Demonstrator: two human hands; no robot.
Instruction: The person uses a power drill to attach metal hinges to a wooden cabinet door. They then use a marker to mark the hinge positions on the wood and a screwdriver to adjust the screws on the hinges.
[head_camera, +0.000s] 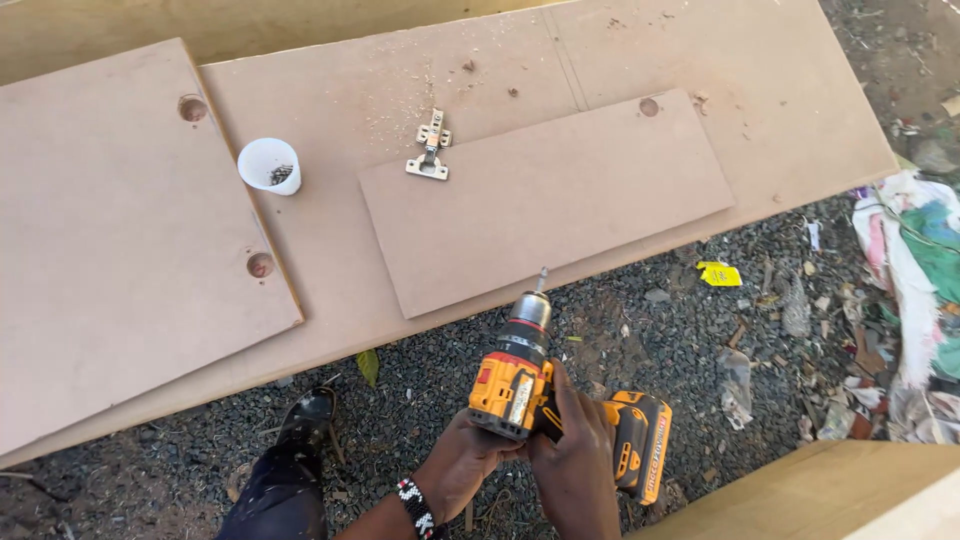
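I hold a yellow and black cordless drill (520, 375) in both hands over the gravel. Its bit points up toward the near edge of a small fibreboard panel (545, 195). My right hand (578, 455) wraps the drill's handle. My left hand (462, 462), with a beaded band at the wrist, cups the drill's body from below. A metal cabinet hinge (430, 148) lies loose on the large board (400, 80), just beyond the small panel's far left corner. A white cup (262, 158) with screws in it stands left of the hinge.
A second panel (120, 230) with two round bored recesses lies at the left. Below is gravel ground (660, 320) with litter and a yellow scrap (718, 273). A cloth heap (915, 290) lies at the right, a board edge (830, 490) at the bottom right, my shoe (305, 420) at the bottom left.
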